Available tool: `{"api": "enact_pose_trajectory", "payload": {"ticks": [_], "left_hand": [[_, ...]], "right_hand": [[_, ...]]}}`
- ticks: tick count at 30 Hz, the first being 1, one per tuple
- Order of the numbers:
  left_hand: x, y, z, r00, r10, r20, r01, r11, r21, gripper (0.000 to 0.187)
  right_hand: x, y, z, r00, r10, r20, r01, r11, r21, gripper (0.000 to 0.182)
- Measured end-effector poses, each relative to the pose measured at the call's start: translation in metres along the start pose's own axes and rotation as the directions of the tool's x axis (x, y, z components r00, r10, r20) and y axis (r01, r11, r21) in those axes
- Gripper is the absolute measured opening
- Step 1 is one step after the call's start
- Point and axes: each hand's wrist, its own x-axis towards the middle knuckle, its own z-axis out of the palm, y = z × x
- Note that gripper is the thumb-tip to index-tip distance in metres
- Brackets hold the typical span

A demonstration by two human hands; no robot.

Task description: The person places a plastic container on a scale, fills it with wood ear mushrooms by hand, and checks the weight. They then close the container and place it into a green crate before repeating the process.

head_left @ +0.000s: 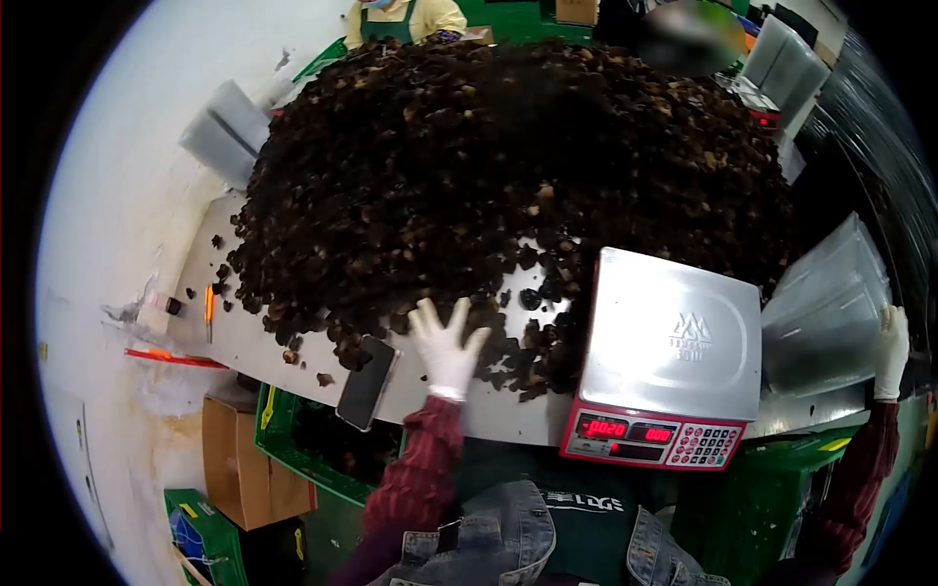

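Observation:
My left hand (445, 352), in a white glove, is open with its fingers spread at the near edge of a large heap of dark dried wood ear mushrooms (420, 186). A smartphone (365, 384) lies just left of it. At the far right, my gloved right hand (891, 356) is closed at the outer edge of the clear plastic bags (831, 313); its fingers are partly hidden. Between my hands sits a digital scale (674, 332) with a bare metal pan and lit red digits.
An orange box cutter (209, 313) lies on the table (469, 418) at left. Green crates (283, 439) and a cardboard box (239, 459) stand below. Across the heap is another person (410, 20). More bag stacks (225, 132) stand at the far sides.

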Motion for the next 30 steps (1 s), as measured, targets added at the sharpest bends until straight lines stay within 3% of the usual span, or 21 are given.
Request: {"api": "enact_pose_trajectory", "payload": {"ticks": [1, 3, 4, 6, 9, 10, 11, 12, 13, 14, 15, 17, 19, 20, 21, 23, 25, 27, 28, 29, 30], "left_hand": [[0.003, 0.012, 0.005, 0.998, 0.052, 0.021, -0.051, 0.998, -0.044, 0.058], [0.012, 0.044, -0.001, 0.981, 0.128, 0.148, -0.105, 0.982, -0.157, 0.058], [0.014, 0.057, -0.003, 0.958, 0.203, 0.202, -0.176, 0.974, -0.145, 0.058], [0.021, 0.075, -0.009, 0.882, 0.362, 0.302, -0.299, 0.925, -0.235, 0.058], [0.05, 0.074, -0.021, 0.791, 0.591, 0.157, -0.478, 0.758, -0.444, 0.051], [0.069, 0.07, -0.03, 0.795, 0.606, 0.019, -0.532, 0.712, -0.459, 0.042], [0.092, 0.063, -0.044, 0.818, 0.573, -0.043, -0.531, 0.725, -0.438, 0.034], [0.113, 0.05, -0.053, 0.887, 0.461, -0.026, -0.432, 0.809, -0.398, 0.028], [0.133, 0.023, -0.047, 0.904, 0.427, -0.036, -0.428, 0.896, -0.114, 0.026], [0.144, -0.003, -0.035, 0.967, 0.216, -0.135, -0.208, 0.975, 0.073, 0.034], [0.148, -0.025, -0.021, 0.966, 0.164, -0.199, -0.083, 0.93, 0.359, 0.038], [0.15, -0.03, -0.011, 0.993, 0.08, 0.091, -0.1, 0.968, 0.232, 0.043], [0.14, -0.03, 0.02, 0.929, 0.242, 0.279, -0.149, 0.937, -0.316, 0.046], [0.124, -0.01, 0.016, 0.899, 0.296, 0.323, -0.266, 0.954, -0.136, 0.048], [0.113, 0.007, 0.006, 0.875, 0.338, 0.347, -0.309, 0.941, -0.138, 0.047], [0.101, 0.017, -0.001, 0.825, 0.449, 0.343, -0.287, 0.856, -0.429, 0.046], [0.088, 0.028, -0.026, 0.818, 0.445, 0.365, -0.241, 0.841, -0.485, 0.045], [0.08, 0.026, -0.042, 0.849, 0.389, 0.356, -0.177, 0.846, -0.502, 0.051], [0.075, 0.023, -0.047, 0.86, 0.373, 0.348, -0.23, 0.892, -0.388, 0.055], [0.072, 0.02, -0.05, 0.871, 0.36, 0.335, -0.278, 0.923, -0.267, 0.059], [0.069, 0.014, -0.046, 0.879, 0.359, 0.315, -0.311, 0.93, -0.195, 0.069]], "right_hand": [[0.005, 0.007, 0.015, 0.995, 0.079, 0.067, -0.092, 0.967, 0.237, 0.029], [0.004, 0.009, 0.008, 0.974, 0.124, 0.192, -0.216, 0.774, 0.595, 0.026], [0.007, -0.001, -0.007, 0.943, 0.138, 0.304, -0.297, 0.763, 0.574, 0.024], [0.003, -0.001, -0.021, 0.93, 0.053, 0.363, -0.251, 0.813, 0.526, 0.023], [0.002, -0.006, -0.039, 0.915, -0.002, 0.403, -0.23, 0.818, 0.527, 0.023], [0.0, -0.007, -0.042, 0.896, -0.007, 0.445, -0.27, 0.786, 0.555, 0.023], [0.002, -0.011, -0.045, 0.891, -0.003, 0.454, -0.277, 0.789, 0.548, 0.023], [0.008, -0.016, -0.047, 0.878, -0.027, 0.478, -0.296, 0.753, 0.588, 0.025], [0.014, -0.021, -0.051, 0.866, -0.05, 0.498, -0.318, 0.714, 0.624, 0.027], [0.018, -0.026, -0.054, 0.848, -0.043, 0.528, -0.349, 0.705, 0.618, 0.03], [0.02, -0.027, -0.052, 0.839, -0.03, 0.543, -0.392, 0.659, 0.643, 0.03], [0.022, -0.006, -0.041, 0.794, -0.006, 0.608, -0.451, 0.666, 0.595, 0.031], [0.021, 0.002, -0.034, 0.795, 0.028, 0.606, -0.46, 0.679, 0.572, 0.031], [0.019, 0.004, -0.031, 0.797, 0.059, 0.601, -0.468, 0.69, 0.553, 0.031], [0.017, 0.006, -0.029, 0.795, 0.065, 0.603, -0.472, 0.691, 0.548, 0.031], [0.01, 0.011, -0.026, 0.879, 0.078, 0.471, -0.379, 0.714, 0.589, 0.032], [0.004, 0.034, -0.011, 0.882, 0.089, 0.462, -0.377, 0.724, 0.578, 0.034], [-0.003, 0.045, -0.002, 0.863, 0.268, 0.428, -0.501, 0.57, 0.652, 0.029], [-0.006, 0.05, -0.004, 0.878, 0.304, 0.368, -0.476, 0.493, 0.728, 0.032], [-0.003, 0.045, -0.008, 0.841, 0.455, 0.292, -0.469, 0.346, 0.813, 0.037], [-0.005, 0.039, -0.01, 0.786, 0.597, 0.159, -0.392, 0.283, 0.875, 0.039]]}}
